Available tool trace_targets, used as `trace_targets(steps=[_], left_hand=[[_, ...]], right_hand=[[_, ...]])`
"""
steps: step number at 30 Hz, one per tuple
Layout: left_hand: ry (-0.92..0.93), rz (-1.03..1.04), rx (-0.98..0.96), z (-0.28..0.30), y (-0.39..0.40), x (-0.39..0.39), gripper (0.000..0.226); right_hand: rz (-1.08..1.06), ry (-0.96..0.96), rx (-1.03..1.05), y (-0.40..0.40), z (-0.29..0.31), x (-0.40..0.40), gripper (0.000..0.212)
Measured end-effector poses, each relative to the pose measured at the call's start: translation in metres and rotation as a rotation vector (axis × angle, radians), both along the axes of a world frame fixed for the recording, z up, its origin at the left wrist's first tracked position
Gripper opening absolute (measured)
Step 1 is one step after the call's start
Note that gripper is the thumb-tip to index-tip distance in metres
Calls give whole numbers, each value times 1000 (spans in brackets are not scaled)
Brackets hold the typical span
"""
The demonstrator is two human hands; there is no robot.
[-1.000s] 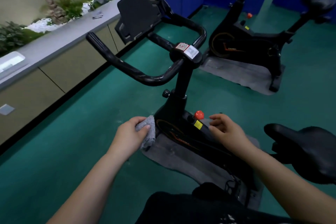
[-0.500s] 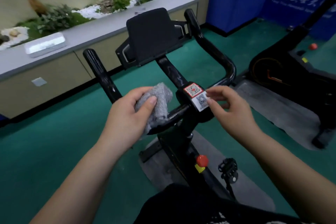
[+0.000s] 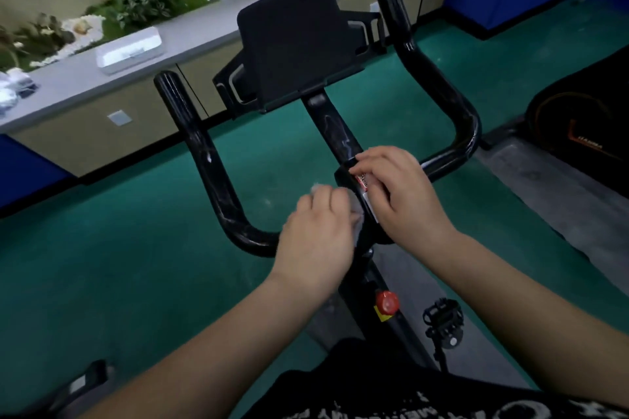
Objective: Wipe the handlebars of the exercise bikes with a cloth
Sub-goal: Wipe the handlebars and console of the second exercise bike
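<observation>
A black exercise bike stands right in front of me, its U-shaped handlebar [image 3: 204,160] spreading left and right with a black tablet holder [image 3: 292,44] above the stem. My left hand [image 3: 316,235] presses a grey cloth [image 3: 355,211] onto the lower bar just left of the centre clamp; only small bits of cloth show past the fingers. My right hand [image 3: 398,194] rests on the centre clamp, fingers curled over its red-and-white sticker [image 3: 366,185].
A second black bike [image 3: 578,133] on a grey mat stands at the right. A grey counter [image 3: 204,34] with a white box and plants runs along the back left. Below are a red knob [image 3: 387,303], a pedal [image 3: 442,320] and green floor.
Both hands rose from near the bike frame to the handlebar. The left hand turned palm-down and pressed the cloth on the bar; the right hand settled over the clamp sticker. My view moved closer.
</observation>
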State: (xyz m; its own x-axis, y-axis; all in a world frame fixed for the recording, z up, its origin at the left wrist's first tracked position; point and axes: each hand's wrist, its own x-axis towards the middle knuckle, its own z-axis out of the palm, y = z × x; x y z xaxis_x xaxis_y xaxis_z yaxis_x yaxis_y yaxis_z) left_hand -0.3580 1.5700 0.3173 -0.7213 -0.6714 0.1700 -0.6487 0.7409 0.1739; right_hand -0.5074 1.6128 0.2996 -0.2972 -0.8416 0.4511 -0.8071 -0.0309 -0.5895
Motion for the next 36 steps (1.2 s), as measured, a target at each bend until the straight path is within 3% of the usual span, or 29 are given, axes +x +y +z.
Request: trace_targets(steps=[9, 13, 17, 23, 28, 36], left_hand=[[-16, -261, -86, -11, -8, 49, 28], [-44, -149, 5, 0, -6, 21, 24], [-30, 80, 331, 18, -14, -10, 35], [-47, -164, 117, 4, -12, 30, 45], [-142, -243, 100, 17, -32, 77, 46], [-96, -40, 118, 19, -6, 10, 35]], right_hand=[[-24, -16, -55, 0, -3, 4, 24], [-37, -16, -54, 0, -3, 1, 26], [-31, -11, -44, 0, -4, 1, 27], [2, 2, -54, 2, -4, 2, 25], [4, -2, -65, 3, -5, 1, 23], [-51, 16, -52, 2, -3, 6, 26]])
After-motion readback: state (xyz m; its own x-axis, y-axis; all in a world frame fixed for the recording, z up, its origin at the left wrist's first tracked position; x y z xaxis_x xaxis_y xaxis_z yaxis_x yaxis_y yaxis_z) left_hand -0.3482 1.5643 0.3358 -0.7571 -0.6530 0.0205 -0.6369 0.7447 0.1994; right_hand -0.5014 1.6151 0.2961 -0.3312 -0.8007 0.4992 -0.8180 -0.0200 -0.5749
